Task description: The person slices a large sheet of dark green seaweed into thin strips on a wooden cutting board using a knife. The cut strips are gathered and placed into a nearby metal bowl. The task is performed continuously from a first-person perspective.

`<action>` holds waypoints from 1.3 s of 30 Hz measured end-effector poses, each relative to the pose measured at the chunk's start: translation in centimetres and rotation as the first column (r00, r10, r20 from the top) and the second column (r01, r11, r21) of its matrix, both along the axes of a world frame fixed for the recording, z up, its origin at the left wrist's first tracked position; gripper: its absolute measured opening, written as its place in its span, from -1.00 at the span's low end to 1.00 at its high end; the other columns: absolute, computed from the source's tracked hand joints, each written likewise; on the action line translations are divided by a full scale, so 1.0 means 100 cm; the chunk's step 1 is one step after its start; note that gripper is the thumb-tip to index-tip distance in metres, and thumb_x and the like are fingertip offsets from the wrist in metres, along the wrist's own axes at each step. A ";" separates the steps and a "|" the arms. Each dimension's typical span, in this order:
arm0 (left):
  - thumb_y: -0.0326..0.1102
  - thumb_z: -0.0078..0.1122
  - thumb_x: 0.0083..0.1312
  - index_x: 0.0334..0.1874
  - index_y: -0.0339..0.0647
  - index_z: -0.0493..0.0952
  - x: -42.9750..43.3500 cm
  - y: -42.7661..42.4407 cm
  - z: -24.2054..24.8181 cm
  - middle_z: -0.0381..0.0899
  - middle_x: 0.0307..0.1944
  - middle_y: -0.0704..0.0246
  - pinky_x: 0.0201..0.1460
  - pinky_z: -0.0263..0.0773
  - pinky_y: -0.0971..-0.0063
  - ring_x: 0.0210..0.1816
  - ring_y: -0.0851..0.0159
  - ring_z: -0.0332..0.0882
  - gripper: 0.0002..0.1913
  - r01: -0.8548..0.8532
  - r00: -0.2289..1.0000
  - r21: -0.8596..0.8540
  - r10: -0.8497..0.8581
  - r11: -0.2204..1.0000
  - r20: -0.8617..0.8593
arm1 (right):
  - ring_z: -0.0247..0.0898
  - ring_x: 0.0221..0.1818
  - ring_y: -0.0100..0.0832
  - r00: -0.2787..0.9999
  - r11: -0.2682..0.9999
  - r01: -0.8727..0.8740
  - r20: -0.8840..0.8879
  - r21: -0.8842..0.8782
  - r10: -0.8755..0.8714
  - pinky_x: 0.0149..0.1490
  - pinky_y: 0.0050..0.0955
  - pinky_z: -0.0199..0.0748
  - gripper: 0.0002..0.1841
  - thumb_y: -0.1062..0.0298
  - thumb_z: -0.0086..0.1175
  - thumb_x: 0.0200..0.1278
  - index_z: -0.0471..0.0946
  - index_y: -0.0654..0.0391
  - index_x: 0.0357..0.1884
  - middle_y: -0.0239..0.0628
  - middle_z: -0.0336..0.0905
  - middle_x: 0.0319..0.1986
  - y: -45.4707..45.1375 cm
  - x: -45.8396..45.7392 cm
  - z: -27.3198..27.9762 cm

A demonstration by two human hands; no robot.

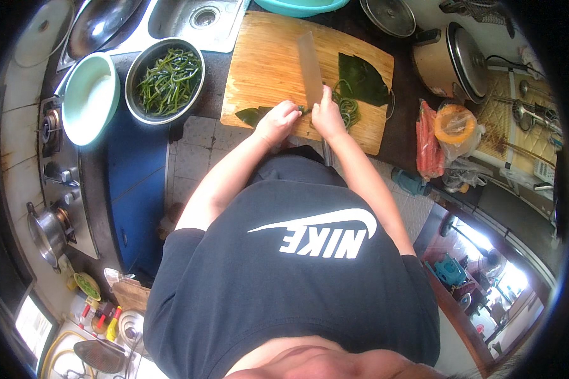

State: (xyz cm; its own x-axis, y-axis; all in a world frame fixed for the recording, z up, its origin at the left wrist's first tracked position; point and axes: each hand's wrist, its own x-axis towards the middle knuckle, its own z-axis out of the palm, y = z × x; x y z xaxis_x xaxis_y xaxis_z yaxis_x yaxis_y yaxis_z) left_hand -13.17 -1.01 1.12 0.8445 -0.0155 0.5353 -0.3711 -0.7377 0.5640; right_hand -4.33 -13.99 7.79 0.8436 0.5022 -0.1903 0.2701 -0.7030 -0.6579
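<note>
My right hand point(328, 113) grips a cleaver point(309, 66) whose broad blade points away from me over the wooden cutting board point(265, 57). Part of its handle shows below my fist. Close by on the left, my left hand point(279, 122) presses down a dark green kelp piece point(250, 116) at the board's near edge, its fingertips beside the blade. How the kelp lies under the fingers is partly hidden. Thin kelp strips point(349, 114) are heaped just right of my right hand. Beyond them, a flat kelp sheet point(364, 79) lies on the board's right side.
Left of the board stand a metal bowl of kelp strips point(169, 83) and a pale green basin point(91, 97). A sink point(170, 21) lies behind them. To the right are a rice cooker point(448, 61), a red packet point(428, 142) and a bagged orange item point(455, 124).
</note>
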 end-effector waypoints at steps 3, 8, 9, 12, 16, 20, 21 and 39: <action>-0.49 0.17 0.08 -0.36 -0.29 0.47 -0.001 0.000 0.002 0.48 -0.30 0.22 -0.09 0.47 0.35 -0.19 0.10 0.50 -0.89 -0.021 1.000 -0.007 0.020 1.000 -0.013 | 0.45 -0.20 0.28 1.000 1.000 -0.001 -0.011 -0.001 0.001 -0.10 0.11 0.40 -0.50 0.52 -0.14 0.21 0.04 0.19 0.19 0.35 0.50 -0.34 -0.011 -0.004 0.011; -0.48 0.16 0.09 -0.37 -0.29 0.46 0.000 -0.001 0.002 0.47 -0.30 0.22 -0.10 0.47 0.35 -0.18 0.11 0.49 -0.91 -0.021 1.000 0.000 0.021 1.000 -0.011 | 0.46 -0.21 0.27 0.999 0.999 -0.032 -0.019 0.008 0.033 -0.11 0.11 0.41 -0.51 0.53 -0.13 0.21 0.06 0.18 0.19 0.33 0.51 -0.34 -0.020 -0.020 0.027; -0.48 0.16 0.08 -0.37 -0.29 0.47 0.000 -0.001 0.002 0.47 -0.29 0.22 -0.10 0.47 0.35 -0.18 0.11 0.48 -0.91 -0.028 1.000 0.008 0.028 1.000 -0.004 | 0.46 -0.22 0.27 0.999 0.999 -0.041 -0.025 0.004 0.041 -0.12 0.11 0.41 -0.51 0.52 -0.13 0.20 0.07 0.19 0.19 0.33 0.51 -0.35 -0.021 -0.024 0.029; -0.51 0.16 0.07 -0.36 -0.28 0.47 -0.001 -0.001 0.003 0.47 -0.27 0.20 -0.08 0.46 0.34 -0.17 0.09 0.49 -0.89 -0.021 1.000 0.002 0.021 1.000 -0.018 | 0.47 -0.25 0.25 0.997 0.997 -0.068 -0.043 -0.024 0.066 -0.15 0.11 0.42 -0.51 0.52 -0.12 0.20 0.08 0.21 0.19 0.32 0.51 -0.37 -0.020 -0.028 0.029; -0.52 0.16 0.04 -0.34 -0.27 0.47 -0.001 0.001 0.002 0.48 -0.27 0.19 -0.06 0.45 0.33 -0.17 0.08 0.49 -0.87 -0.002 0.999 0.001 0.003 1.000 -0.037 | 0.48 -0.27 0.23 0.993 0.992 -0.099 -0.076 -0.077 0.093 -0.17 0.10 0.43 -0.51 0.53 -0.12 0.19 0.09 0.23 0.18 0.32 0.51 -0.39 -0.022 -0.031 0.017; -0.50 0.11 0.01 -0.34 -0.29 0.47 0.000 0.001 0.004 0.48 -0.29 0.22 -0.09 0.47 0.34 -0.17 0.11 0.49 -0.85 -0.001 1.000 0.013 0.001 1.000 -0.009 | 0.49 -0.27 0.22 0.990 0.989 -0.126 -0.080 -0.078 0.120 -0.17 0.09 0.44 -0.51 0.53 -0.11 0.18 0.10 0.26 0.17 0.33 0.51 -0.41 -0.023 -0.032 0.014; -0.50 0.11 0.00 -0.34 -0.29 0.47 -0.001 0.001 0.004 0.48 -0.29 0.21 -0.08 0.47 0.34 -0.17 0.11 0.49 -0.85 -0.006 1.000 0.018 0.006 1.000 -0.010 | 0.49 -0.27 0.22 0.990 0.991 -0.122 -0.079 -0.059 0.117 -0.17 0.08 0.44 -0.51 0.53 -0.10 0.17 0.10 0.27 0.17 0.32 0.51 -0.41 -0.023 -0.031 0.011; -0.46 0.14 0.05 -0.37 -0.26 0.49 -0.002 0.003 0.006 0.52 -0.27 0.23 -0.09 0.48 0.34 -0.19 0.13 0.53 -0.90 -0.022 1.000 0.047 0.022 0.999 -0.003 | 0.48 -0.26 0.24 0.999 0.999 -0.041 -0.033 -0.028 0.040 -0.16 0.08 0.43 -0.48 0.55 -0.14 0.18 0.04 0.26 0.21 0.36 0.50 -0.38 -0.011 -0.010 0.021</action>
State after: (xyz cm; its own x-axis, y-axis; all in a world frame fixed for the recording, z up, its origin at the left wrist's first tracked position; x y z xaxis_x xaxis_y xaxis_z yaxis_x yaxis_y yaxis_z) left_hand -13.39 -0.67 1.73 0.8466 -0.0226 0.5317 -0.3530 -0.7715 0.5294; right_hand -5.37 -15.08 9.85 0.8157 0.5297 -0.2325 0.2774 -0.7109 -0.6463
